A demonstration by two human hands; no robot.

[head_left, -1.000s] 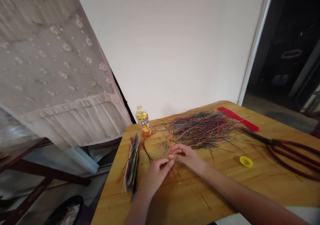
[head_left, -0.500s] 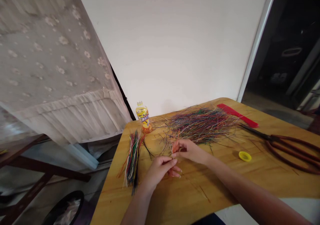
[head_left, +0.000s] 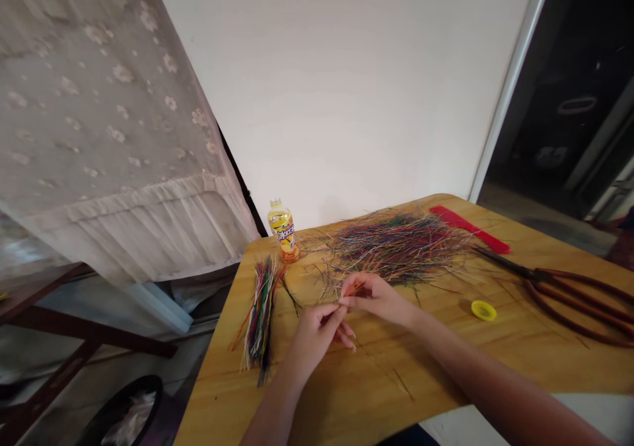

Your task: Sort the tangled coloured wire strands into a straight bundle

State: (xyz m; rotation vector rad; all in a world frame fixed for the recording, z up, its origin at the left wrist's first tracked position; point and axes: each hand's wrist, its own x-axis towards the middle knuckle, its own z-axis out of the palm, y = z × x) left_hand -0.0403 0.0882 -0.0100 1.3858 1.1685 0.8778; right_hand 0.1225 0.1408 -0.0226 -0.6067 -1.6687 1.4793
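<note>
My left hand [head_left: 317, 332] and my right hand [head_left: 376, 296] meet at their fingertips over the wooden table [head_left: 446, 360]. Both pinch a thin orange straw [head_left: 350, 290] between thumb and fingers. Just beyond them spreads a loose heap of coloured straws [head_left: 396, 244]. A neat bundle of coloured straws [head_left: 261, 312] lies to the left of my left hand, near the table's left edge.
A small yellow bottle [head_left: 282, 228] stands at the table's back left corner. A yellow cap [head_left: 483, 310], large dark scissors [head_left: 555, 284] and a red comb [head_left: 468, 228] lie on the right. A curtain [head_left: 109, 142] hangs at left; a dark bin [head_left: 123, 413] sits on the floor.
Both hands stay pinched together on the straw and shifted slightly; the orange straw, upright a second ago, now lies lower at my right fingers. The view drifted a little.
</note>
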